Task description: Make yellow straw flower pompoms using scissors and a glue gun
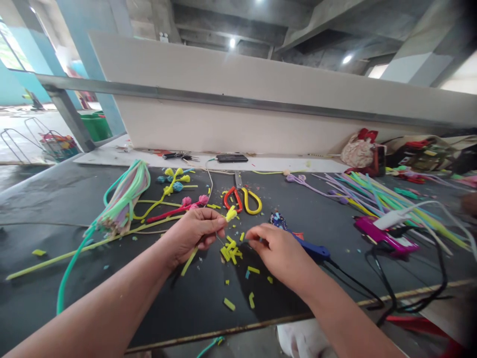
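Note:
My left hand (204, 229) is closed in a pinch on a yellow chenille-stem flower (231, 214). Its yellow stem (190, 261) slants down below the fingers. Opposite it, my right hand (278, 248) hovers with thumb and index fingertips drawn close together; whatever may lie between them is too small to make out. Short cut yellow chenille pieces (231, 251) are heaped on the dark tabletop between the two hands. Just beyond the flower lie scissors (242, 198) with one red and one yellow handle. Beside my right hand rests a blue-handled tool (313, 248) with a black cord.
A bundle of pastel chenille stems (128, 199) lies at left, near finished yellow sprigs (171, 184) and a pink one (186, 205). More loose stems (365, 196) spread at right, behind a magenta power strip (387, 236) with cables. A phone (231, 158) lies at the back.

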Demonstrator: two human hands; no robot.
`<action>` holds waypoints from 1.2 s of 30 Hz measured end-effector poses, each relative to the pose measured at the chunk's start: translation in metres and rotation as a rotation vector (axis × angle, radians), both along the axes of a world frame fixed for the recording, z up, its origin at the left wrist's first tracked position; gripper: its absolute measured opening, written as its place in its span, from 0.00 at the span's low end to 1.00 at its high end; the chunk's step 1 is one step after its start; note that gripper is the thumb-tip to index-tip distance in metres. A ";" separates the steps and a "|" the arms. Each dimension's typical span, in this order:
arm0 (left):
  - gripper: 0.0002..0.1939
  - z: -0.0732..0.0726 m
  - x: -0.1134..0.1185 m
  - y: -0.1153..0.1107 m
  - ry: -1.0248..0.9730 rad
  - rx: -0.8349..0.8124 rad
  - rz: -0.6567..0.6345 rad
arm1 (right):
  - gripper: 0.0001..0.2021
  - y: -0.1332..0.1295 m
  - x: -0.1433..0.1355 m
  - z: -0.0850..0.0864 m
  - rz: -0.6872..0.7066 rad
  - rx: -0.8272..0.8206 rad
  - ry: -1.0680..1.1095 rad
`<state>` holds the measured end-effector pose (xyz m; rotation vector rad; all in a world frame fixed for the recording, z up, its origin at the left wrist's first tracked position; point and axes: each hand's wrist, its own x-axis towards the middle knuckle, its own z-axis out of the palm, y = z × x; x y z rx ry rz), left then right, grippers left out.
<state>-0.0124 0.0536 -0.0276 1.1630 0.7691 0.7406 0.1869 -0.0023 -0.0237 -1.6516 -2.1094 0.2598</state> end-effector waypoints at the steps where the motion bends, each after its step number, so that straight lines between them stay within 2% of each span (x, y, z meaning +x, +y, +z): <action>1: 0.13 0.000 0.000 0.000 -0.001 -0.001 -0.003 | 0.08 0.002 -0.002 -0.003 0.041 -0.012 0.031; 4: 0.13 0.000 0.000 0.000 -0.016 -0.005 -0.015 | 0.15 0.007 -0.010 -0.011 0.154 0.005 0.058; 6: 0.13 -0.001 0.000 0.000 -0.034 -0.025 -0.025 | 0.14 0.010 -0.017 -0.016 0.204 -0.004 0.023; 9: 0.13 -0.002 -0.001 0.000 -0.084 -0.084 -0.058 | 0.13 0.013 -0.024 -0.020 0.202 -0.028 0.009; 12: 0.11 -0.002 -0.002 -0.001 -0.145 -0.167 -0.103 | 0.11 0.013 -0.024 -0.018 0.141 -0.063 0.084; 16: 0.09 0.001 0.000 -0.005 -0.180 -0.226 -0.142 | 0.11 0.010 -0.020 -0.008 0.022 -0.154 0.208; 20: 0.10 0.003 0.001 -0.006 -0.170 -0.204 -0.123 | 0.10 0.008 -0.016 0.003 -0.078 -0.254 0.359; 25: 0.10 -0.001 0.003 -0.006 -0.110 -0.137 -0.074 | 0.05 0.007 -0.008 0.013 -0.183 -0.277 0.462; 30: 0.09 -0.001 0.008 -0.009 0.037 0.056 -0.002 | 0.05 0.003 0.001 0.026 -0.219 -0.209 0.434; 36: 0.04 0.007 0.009 -0.015 0.307 0.568 0.052 | 0.04 -0.003 0.007 0.035 -0.146 -0.185 0.457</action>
